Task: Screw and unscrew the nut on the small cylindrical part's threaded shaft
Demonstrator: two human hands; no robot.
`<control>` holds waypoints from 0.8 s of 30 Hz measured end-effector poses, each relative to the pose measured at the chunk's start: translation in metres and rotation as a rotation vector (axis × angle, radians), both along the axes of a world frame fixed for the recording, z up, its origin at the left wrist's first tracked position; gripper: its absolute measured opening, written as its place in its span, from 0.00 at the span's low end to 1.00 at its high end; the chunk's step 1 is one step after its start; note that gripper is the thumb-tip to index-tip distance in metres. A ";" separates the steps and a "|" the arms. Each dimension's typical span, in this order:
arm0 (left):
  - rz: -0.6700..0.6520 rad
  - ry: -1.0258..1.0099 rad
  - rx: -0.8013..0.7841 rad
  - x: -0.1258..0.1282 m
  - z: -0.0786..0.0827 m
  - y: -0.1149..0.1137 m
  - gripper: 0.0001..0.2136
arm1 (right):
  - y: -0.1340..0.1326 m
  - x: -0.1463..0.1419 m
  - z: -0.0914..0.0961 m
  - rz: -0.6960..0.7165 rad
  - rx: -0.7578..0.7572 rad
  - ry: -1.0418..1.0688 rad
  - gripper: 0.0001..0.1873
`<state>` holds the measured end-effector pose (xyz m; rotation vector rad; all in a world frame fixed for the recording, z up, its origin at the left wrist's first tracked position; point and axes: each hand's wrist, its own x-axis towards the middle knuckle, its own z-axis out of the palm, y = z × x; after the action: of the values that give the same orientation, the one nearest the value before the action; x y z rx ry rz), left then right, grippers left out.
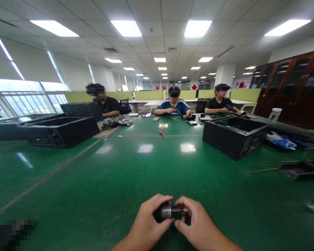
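One metal part is held over the green table, thick end clamped by the left hand, ribbed end by the right hand; dropping could be caused by slackened grip

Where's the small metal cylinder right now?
Head view, bottom centre: the small metal cylinder is between the left hand and right hand, above the near part of the green tabletop.

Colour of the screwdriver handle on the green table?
Orange-red screwdriver handle; shows in the head view.
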<state>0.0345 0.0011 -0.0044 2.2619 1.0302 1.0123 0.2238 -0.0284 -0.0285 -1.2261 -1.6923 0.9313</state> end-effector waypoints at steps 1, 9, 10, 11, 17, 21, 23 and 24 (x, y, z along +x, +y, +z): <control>0.006 0.006 0.007 -0.001 -0.001 -0.001 0.25 | -0.001 0.000 0.001 0.001 0.004 -0.014 0.15; -0.069 0.020 -0.005 0.002 0.002 -0.007 0.16 | -0.004 0.000 0.006 0.010 0.015 0.057 0.10; -0.073 0.018 -0.006 0.002 0.002 -0.007 0.15 | -0.004 0.000 0.007 -0.001 0.013 0.047 0.09; -0.073 0.013 -0.005 0.002 0.001 -0.007 0.15 | -0.004 0.000 0.006 -0.014 0.011 0.030 0.07; -0.039 -0.043 -0.015 0.003 0.000 -0.008 0.12 | -0.005 0.001 0.005 -0.059 0.025 -0.066 0.01; -0.055 -0.050 -0.004 0.004 0.002 -0.010 0.12 | -0.005 0.002 0.007 -0.038 0.056 -0.069 0.04; -0.049 -0.044 0.004 0.004 0.003 -0.009 0.12 | -0.005 0.002 0.008 -0.030 0.063 -0.057 0.06; -0.043 -0.039 0.009 0.004 0.003 -0.009 0.11 | -0.005 0.002 0.009 -0.028 0.067 -0.051 0.07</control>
<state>0.0386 -0.0078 -0.0017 2.2523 0.9586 1.0413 0.2262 -0.0333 -0.0195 -1.2347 -1.7283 0.8264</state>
